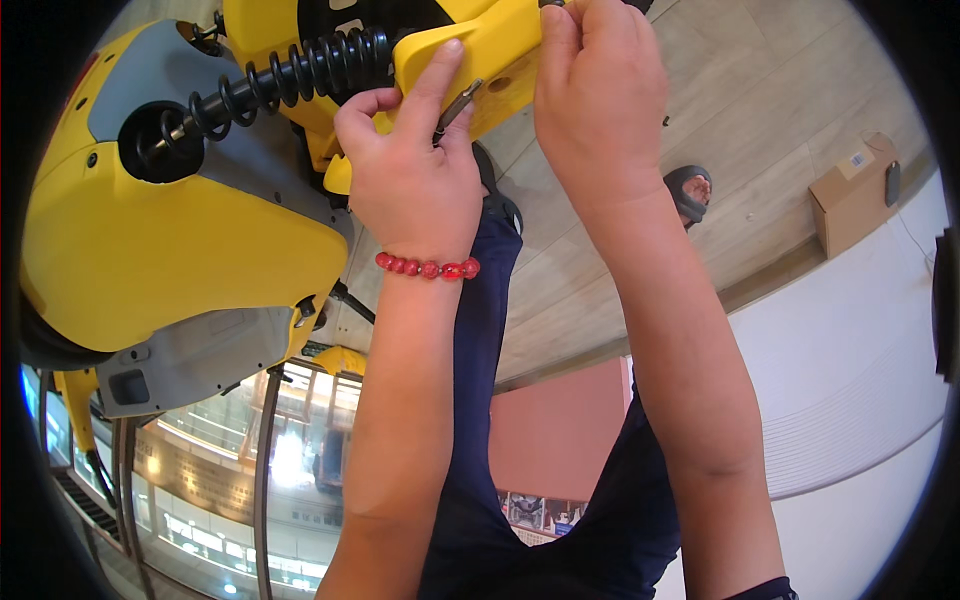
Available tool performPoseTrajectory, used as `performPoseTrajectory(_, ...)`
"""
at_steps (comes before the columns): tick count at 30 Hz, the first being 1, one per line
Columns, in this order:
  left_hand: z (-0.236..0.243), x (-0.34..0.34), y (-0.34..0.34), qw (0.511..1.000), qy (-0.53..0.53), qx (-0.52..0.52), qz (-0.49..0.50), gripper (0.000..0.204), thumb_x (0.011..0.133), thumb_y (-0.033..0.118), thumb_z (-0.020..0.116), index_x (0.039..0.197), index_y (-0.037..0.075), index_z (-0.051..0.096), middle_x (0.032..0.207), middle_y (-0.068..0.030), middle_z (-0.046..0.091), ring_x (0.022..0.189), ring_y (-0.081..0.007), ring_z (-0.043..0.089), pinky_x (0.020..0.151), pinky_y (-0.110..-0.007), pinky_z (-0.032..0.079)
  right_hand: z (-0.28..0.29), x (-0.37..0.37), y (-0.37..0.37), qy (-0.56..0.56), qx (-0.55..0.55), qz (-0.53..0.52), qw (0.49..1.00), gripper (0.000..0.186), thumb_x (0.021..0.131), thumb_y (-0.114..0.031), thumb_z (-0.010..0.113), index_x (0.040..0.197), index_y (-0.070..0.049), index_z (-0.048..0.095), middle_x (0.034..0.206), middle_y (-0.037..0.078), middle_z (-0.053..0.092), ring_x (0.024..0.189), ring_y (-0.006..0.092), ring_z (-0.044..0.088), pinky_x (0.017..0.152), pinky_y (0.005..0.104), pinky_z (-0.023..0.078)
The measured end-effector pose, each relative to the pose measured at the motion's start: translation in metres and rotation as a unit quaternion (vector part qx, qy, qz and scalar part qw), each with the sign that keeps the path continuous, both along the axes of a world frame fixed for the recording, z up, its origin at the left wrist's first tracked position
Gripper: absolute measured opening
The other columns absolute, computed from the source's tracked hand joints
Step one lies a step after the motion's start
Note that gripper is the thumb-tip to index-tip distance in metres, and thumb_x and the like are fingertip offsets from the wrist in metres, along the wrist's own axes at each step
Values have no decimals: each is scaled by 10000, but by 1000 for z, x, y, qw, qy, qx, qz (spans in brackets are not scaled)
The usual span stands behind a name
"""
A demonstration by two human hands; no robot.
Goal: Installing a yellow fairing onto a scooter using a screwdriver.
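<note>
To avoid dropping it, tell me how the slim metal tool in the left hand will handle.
The slim metal tool is probably stiff, being straight and metallic-looking. Its narrow, seemingly round shaft may roll; its slight shine suggests it might slip.

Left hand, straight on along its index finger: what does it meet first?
Likely the yellow panel; the left hand's index fingertip seems to be against it, though depth is unclear.

Right hand point(604, 105): fingers partly cut by top edge | metal tool point(461, 102): lower end hidden by left hand point(416, 175)
</note>
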State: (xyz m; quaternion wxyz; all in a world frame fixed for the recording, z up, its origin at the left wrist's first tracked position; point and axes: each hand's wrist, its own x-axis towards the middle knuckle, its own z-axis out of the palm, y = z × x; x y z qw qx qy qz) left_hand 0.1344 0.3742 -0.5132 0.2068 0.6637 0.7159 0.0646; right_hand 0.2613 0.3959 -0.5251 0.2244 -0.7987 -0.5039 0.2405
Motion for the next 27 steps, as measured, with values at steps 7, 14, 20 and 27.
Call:
performPoseTrajectory(7, 5, -1, -3, 1000, -15, -7, 6, 409, 805, 129, 714, 1187, 267, 666, 1006, -98, 536, 882, -227, 566, 785, -308, 487, -3, 25, -31, 156, -31, -71, 985, 252, 893, -163, 623, 1079, 7, 614, 968, 89, 636, 885, 151, 599, 761, 277, 477)
performPoseTrajectory(14, 36, 22, -7, 991, -115, 39, 53, 207, 906, 133, 606, 1090, 61, 667, 953, -83, 531, 776, -152, 553, 751, -306, 483, 30, 37, -60, 463, -212, -9, 861, 333, 887, -171, 636, 1170, -7, 572, 1010, 95, 609, 928, 140, 587, 795, 277, 476)
performPoseTrajectory(20, 33, 36, -20, 483, -755, -283, 342, 254, 988, 290, 508, 1030, 39, 503, 873, -35, 459, 620, -95, 443, 694, -293, 448, 62, 41, -86, 626, -252, -56, 736, 357, 939, -172, 574, 1246, -7, 495, 969, 23, 563, 896, 99, 538, 820, 255, 458)
performPoseTrajectory(27, 36, 73, -24, 634, -665, -280, 277, 266, 979, 160, 503, 1189, -1, 477, 1035, -90, 549, 902, -195, 559, 852, -341, 456, 82, 65, -98, 468, -271, -145, 829, 273, 933, -121, 576, 1180, -7, 553, 785, -42, 543, 691, 64, 501, 630, 241, 433)
